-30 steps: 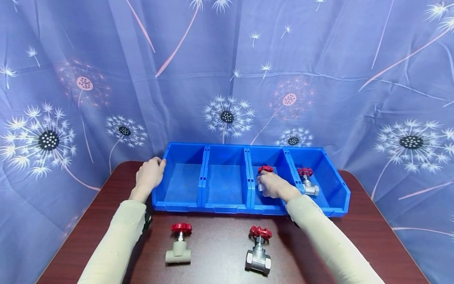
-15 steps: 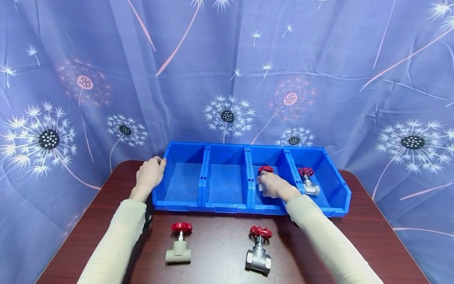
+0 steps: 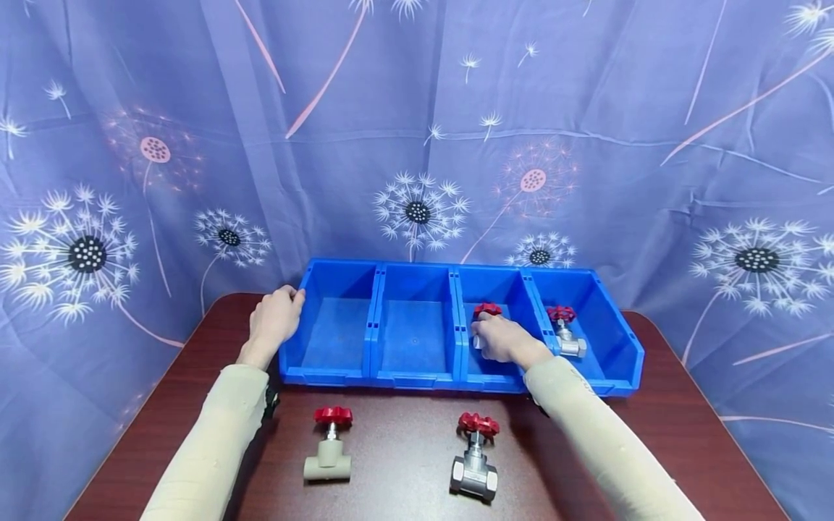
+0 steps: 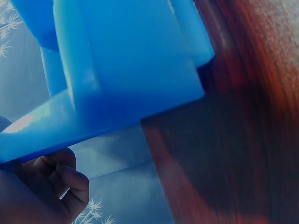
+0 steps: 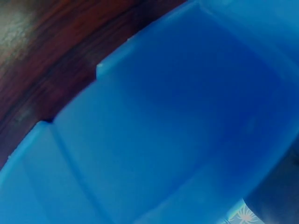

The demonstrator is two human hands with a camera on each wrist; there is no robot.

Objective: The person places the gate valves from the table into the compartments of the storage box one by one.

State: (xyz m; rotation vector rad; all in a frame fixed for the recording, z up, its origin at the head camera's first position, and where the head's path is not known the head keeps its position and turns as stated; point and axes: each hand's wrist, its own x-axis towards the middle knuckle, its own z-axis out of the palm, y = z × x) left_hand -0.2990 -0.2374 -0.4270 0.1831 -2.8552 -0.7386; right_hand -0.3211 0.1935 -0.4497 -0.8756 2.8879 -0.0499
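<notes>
Left hand [image 3: 276,320] grips the bin [image 3: 415,340] by its edge — I see right hand [image 3: 503,339] holding a valve [image 3: 487,310], third compartment [image 3: 498,285] from left.

A: Table, far edge?
B: One blue bin [image 3: 415,344], four compartments in a row, spanning most of the way between the far-left and far-right corners.

A: Hands, two?
B: Left hand [image 3: 274,322], near the far-left corner, gripping the bin's left end wall. Right hand [image 3: 503,339], in the third compartment from the left, gripping a valve [image 3: 486,310]; red handwheel visible, body mostly covered.

A: Rightmost compartment?
B: One steel valve [image 3: 570,346], red handwheel, toward the far-right corner.

A: Before the bin?
B: Beige tee-shaped valve [image 3: 329,463], red handwheel, nearer the left edge; metal valve [image 3: 474,474], red handwheel, nearer the right edge.
</notes>
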